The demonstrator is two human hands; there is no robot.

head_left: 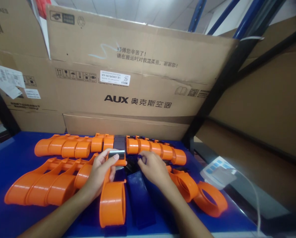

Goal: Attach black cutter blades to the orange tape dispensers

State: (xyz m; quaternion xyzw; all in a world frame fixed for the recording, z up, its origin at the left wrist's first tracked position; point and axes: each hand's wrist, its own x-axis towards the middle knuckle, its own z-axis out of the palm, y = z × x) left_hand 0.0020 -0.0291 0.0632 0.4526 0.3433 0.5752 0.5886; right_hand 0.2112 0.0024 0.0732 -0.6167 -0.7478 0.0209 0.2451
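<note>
My left hand (pixel 102 170) is closed round the head of an orange tape dispenser (pixel 112 203), with the thumb on its dark plate beside a toothed metal blade (pixel 117 151). The dispenser's round body hangs toward the front edge. To the right, my right hand (pixel 151 165) has its fingers pinched on a small dark blue piece (pixel 140 158), just above some black parts (pixel 129 164). Between my forearms a dark blue strip-like piece (pixel 140 195) lies on the blue surface.
Orange dispenser bodies stand in rows at the back left (pixel 69 147), front left (pixel 42 186) and back right (pixel 155 148). A loose orange ring (pixel 210 199) lies right, near a white box (pixel 218 172) with a cable. A large carton (pixel 148 79) walls the back.
</note>
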